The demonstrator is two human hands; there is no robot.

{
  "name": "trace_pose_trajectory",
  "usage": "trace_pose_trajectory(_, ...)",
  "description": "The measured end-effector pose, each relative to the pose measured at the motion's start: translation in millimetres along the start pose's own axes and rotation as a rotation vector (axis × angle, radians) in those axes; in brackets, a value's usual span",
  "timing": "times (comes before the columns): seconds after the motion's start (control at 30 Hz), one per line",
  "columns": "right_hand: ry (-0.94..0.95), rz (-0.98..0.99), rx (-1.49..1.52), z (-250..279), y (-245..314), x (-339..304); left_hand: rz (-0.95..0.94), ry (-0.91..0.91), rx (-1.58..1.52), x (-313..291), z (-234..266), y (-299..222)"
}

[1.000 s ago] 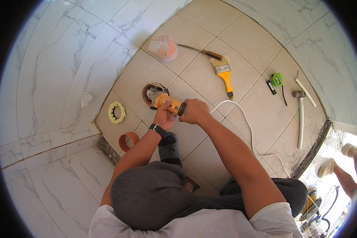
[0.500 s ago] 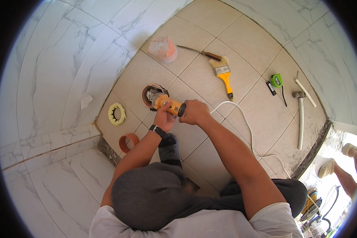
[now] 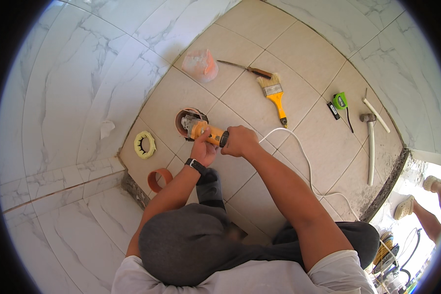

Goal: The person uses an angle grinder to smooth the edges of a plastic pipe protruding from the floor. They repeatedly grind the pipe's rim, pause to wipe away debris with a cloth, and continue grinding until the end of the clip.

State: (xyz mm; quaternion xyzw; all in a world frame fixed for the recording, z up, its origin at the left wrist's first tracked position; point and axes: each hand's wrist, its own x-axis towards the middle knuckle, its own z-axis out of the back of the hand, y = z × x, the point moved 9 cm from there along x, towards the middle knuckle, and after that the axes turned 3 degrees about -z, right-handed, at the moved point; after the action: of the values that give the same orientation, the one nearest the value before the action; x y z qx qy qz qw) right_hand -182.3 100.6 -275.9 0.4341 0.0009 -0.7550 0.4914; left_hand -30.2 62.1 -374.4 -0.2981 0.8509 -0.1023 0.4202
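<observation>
While my left hand [image 3: 204, 152] and right hand [image 3: 241, 140] are gripping the grinder [image 3: 199, 129], I'm risking kickback from it catching the pipe rim [image 3: 179, 127].

1 fisheye view from head, looking down at tiled floor [image 3: 299, 93].
</observation>
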Motion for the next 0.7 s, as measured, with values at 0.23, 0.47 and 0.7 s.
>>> trace_pose_trajectory(0.23, -0.006, 0.000, -0.018, 1.0, 1.8, 0.0, -0.001, -0.036, -0.017, 2.8, 5.7, -0.9)
trace_pose_trajectory(0.47, 0.002, -0.019, -0.021, 3.6, 3.5, -0.4, 0.005, 0.017, 0.010, -2.0, -5.5, -2.7)
trace_pose_trajectory(0.7, 0.015, -0.014, -0.039, 7.9, 11.4, -0.9, 0.000, 0.023, -0.024, -5.0, -10.6, -8.0)
